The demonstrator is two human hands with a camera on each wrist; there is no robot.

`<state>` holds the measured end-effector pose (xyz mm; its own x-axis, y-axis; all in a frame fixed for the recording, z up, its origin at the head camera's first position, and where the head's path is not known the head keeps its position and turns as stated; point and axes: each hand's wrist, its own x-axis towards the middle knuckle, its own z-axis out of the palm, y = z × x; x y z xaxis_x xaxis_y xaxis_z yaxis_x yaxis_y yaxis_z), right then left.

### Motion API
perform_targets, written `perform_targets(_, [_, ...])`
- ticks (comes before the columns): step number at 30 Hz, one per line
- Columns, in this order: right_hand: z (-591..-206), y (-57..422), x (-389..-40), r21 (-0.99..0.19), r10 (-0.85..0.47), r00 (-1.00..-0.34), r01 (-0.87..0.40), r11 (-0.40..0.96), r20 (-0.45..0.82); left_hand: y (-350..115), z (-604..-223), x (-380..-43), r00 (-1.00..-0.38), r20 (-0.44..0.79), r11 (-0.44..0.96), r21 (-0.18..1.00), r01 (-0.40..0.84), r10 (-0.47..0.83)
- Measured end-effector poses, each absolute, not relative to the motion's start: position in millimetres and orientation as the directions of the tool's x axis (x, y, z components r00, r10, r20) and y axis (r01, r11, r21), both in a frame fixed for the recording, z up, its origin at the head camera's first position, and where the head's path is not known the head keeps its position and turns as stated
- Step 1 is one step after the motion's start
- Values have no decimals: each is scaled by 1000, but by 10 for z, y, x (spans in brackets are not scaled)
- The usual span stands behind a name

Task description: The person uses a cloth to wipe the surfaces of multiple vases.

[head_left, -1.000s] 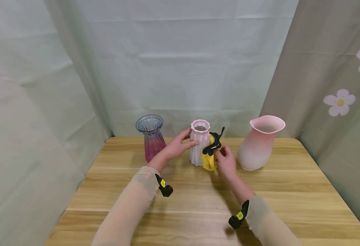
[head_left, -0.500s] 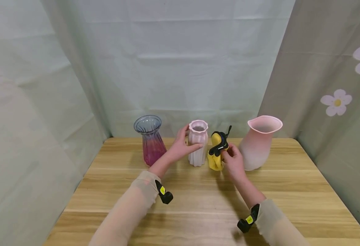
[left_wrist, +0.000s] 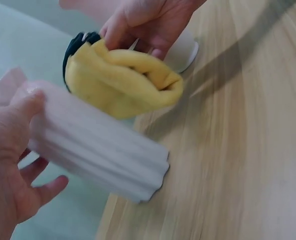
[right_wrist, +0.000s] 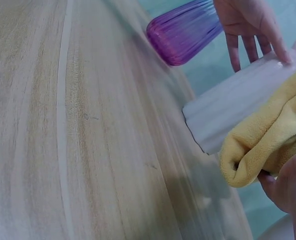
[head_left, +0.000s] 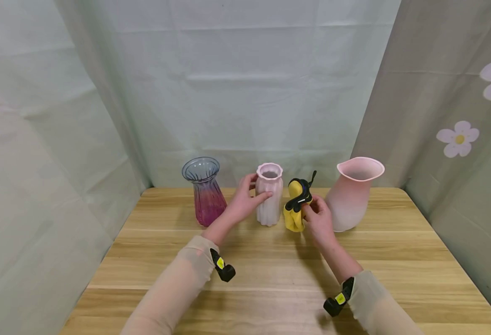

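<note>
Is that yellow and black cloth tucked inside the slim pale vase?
No, the head view shows the yellow cloth outside the pale vase, just to its right.

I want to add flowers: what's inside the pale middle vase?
Looking down into the middle vase, the head view shows only its shaded inner wall. The bottom is hidden, so I can't tell whether anything lies there.

Left vase (head_left: 209,204), middle vase (head_left: 270,207), right vase (head_left: 347,204) stand in row on tabletop (head_left: 270,279); cloth (head_left: 294,219) between middle and right; curtain (head_left: 245,102) behind.
</note>
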<state>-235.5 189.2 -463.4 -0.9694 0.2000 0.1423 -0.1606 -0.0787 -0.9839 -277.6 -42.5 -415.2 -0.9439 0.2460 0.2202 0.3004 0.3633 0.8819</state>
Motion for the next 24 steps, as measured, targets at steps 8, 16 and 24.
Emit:
perform_targets(8, [-4604, 1890, -2359, -989, 198, -973, -136, -56, 122, -674, -4198, -2933, -884, 131, 305, 907, 290, 450])
perform_targets(16, [-4417, 1760, -2388, -980, 168, -976, -160, -115, 139, -707, -4189, -2957, -890, 91, 304, 920, 247, 447])
perform_targets(24, [-4126, 1567, -2555, -970, 158, -971, -202, -134, 180, -690, -4202, -2975, -872, 132, 268, 921, 284, 472])
